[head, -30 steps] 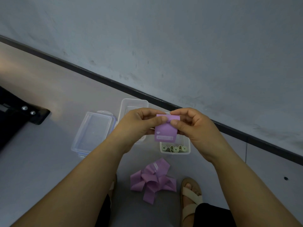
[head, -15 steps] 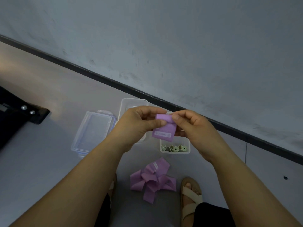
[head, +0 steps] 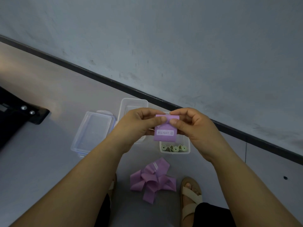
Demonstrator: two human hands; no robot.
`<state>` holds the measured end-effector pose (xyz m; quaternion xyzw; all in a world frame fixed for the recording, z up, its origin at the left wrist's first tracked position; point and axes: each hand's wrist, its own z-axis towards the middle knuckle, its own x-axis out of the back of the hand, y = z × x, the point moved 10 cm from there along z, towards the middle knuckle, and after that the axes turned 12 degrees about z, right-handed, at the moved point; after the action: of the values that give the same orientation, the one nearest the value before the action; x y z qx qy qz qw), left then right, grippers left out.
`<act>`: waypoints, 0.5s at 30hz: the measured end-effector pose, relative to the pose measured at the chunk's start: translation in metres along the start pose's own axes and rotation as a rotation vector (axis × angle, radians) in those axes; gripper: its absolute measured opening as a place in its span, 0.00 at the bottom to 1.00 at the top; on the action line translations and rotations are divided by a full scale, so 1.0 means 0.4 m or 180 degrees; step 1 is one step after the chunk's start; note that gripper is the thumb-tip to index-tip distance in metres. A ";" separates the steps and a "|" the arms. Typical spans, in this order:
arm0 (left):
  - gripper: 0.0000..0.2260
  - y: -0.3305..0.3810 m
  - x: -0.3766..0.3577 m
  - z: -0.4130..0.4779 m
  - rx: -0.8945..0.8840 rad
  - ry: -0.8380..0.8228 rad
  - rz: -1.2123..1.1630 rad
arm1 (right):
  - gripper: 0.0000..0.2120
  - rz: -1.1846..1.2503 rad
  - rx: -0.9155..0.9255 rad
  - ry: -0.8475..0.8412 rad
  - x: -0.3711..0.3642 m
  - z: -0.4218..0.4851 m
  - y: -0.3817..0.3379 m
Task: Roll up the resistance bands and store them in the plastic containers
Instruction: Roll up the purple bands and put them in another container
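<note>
A purple resistance band [head: 164, 131] with a white X-LIGHT label hangs in front of me. My left hand [head: 139, 126] pinches its upper left edge between thumb and fingers. My right hand [head: 195, 128] pinches the upper right edge the same way. Below the band, a clear container [head: 188, 150] on the floor holds several rolled green bands [head: 174, 148]. A second clear container [head: 129, 104] stands behind my left hand, partly hidden. A loose heap of purple bands [head: 153, 179] lies on the floor between my feet.
A clear lid with blue clips [head: 93, 131] lies left of the containers. A black piece of equipment [head: 18, 118] sits at the far left. The wall with its black skirting [head: 246, 130] runs close behind the containers. My sandalled right foot [head: 191, 194] is beside the heap.
The band was turned and tilted between my fingers half a second ago; now it hangs straight with its label facing me, both hands pinching the top edge.
</note>
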<state>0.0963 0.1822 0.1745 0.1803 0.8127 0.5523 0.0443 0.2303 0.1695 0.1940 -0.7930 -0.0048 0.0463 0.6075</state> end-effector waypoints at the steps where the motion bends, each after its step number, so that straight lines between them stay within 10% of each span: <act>1: 0.05 0.000 0.000 -0.001 0.0004 -0.0003 0.0005 | 0.07 -0.0009 0.0014 -0.0007 -0.001 -0.001 -0.002; 15: 0.08 0.011 0.014 -0.003 -0.0149 0.0148 0.0210 | 0.05 -0.0175 -0.0226 0.0066 0.000 -0.001 0.021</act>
<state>0.0918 0.1844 0.1795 0.1930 0.7940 0.5764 0.0114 0.2298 0.1670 0.1860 -0.8140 -0.0219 0.0211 0.5800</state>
